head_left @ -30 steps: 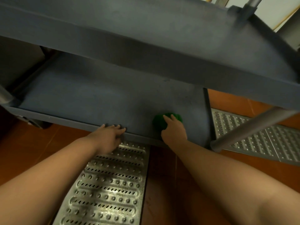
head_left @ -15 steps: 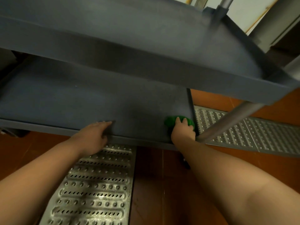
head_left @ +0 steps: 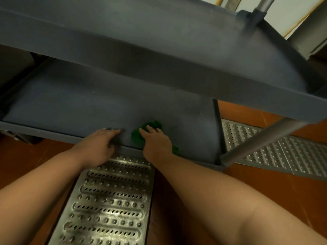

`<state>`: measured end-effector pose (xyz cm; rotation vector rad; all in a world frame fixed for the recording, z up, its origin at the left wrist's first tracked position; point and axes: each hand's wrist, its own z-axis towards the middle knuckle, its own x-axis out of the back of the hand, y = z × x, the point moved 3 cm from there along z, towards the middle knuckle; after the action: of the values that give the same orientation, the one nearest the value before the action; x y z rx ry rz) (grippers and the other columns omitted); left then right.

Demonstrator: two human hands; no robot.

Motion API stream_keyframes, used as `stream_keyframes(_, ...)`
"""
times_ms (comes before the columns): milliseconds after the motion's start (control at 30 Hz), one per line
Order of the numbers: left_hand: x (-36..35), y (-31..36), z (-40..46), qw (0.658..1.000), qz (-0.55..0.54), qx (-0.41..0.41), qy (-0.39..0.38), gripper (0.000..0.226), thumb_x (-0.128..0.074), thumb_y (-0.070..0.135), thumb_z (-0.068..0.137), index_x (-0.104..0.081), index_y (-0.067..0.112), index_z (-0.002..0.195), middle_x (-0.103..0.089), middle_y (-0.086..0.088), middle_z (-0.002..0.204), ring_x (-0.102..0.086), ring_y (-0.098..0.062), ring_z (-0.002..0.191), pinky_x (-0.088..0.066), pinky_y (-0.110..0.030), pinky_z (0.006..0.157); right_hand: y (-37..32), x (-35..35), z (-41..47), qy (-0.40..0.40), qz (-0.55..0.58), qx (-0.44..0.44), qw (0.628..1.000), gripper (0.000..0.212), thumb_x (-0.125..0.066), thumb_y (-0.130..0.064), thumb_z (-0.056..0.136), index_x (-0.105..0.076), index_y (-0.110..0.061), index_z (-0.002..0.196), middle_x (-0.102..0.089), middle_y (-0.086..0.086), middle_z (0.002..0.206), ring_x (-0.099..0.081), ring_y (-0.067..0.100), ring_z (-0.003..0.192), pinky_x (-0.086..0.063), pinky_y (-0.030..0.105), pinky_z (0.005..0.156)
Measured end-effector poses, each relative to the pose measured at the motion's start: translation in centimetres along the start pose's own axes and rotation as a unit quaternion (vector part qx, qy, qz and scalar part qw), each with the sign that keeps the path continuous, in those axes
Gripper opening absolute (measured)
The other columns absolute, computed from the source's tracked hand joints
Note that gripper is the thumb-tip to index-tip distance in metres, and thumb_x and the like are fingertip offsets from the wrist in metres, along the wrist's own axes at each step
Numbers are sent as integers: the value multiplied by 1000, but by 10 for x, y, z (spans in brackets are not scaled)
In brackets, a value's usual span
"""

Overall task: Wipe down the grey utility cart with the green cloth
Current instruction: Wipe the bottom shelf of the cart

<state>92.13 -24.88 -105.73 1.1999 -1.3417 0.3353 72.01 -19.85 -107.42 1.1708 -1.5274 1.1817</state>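
Note:
The grey utility cart (head_left: 79, 105) fills the upper half of the head view, its upper shelf overhanging the lower one. On the lower shelf, near the front rim, lies the bunched green cloth (head_left: 137, 137). My right hand (head_left: 155, 142) presses down on the cloth with its fingers spread flat over it, so most of the cloth is hidden. My left hand (head_left: 99, 145) rests on the front rim of the lower shelf just left of the cloth, fingers reaching over the lip.
A metal cart leg (head_left: 261, 140) slants down at the right front corner. Perforated steel drain grates (head_left: 109, 206) run under my arms and off to the right across the orange tiled floor (head_left: 26, 156). A pale wall shows at the top right.
My right hand has slid the green cloth leftward from the shelf's right front corner to beside my left hand. My left hand stays on the front rim.

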Motion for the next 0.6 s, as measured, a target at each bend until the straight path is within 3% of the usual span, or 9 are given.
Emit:
stream_keyframes(233, -11, 17, 3, 1000, -7, -15, -6, 66, -57, 17, 91, -31, 21, 152, -36, -9, 155, -25, -24, 147, -19, -33, 120, 38, 15, -7, -8, -25, -32, 999, 72, -52, -11, 92, -24, -31, 155, -19, 1, 164, -23, 31, 147, -37, 48, 111)
stream_keyframes(400, -13, 18, 6, 1000, 1, -19, -17, 65, -55, 18, 92, -31, 19, 152, -35, -9, 156, -24, -23, 147, -17, -31, 121, 113, 31, -28, -41, -18, -176, 983, 77, -56, -8, 91, -21, -31, 156, -13, 0, 165, -21, 32, 147, -35, 52, 113)
stream_keyframes(600, -16, 12, 5, 999, 20, -12, -35, 64, -52, 19, 93, -29, 18, 153, -31, -10, 158, -23, -24, 148, -15, -29, 121, 180, 41, -41, -67, -39, -344, 936, 75, -53, -9, 94, -13, -17, 157, -13, 14, 163, -30, 44, 140, -36, 57, 108)
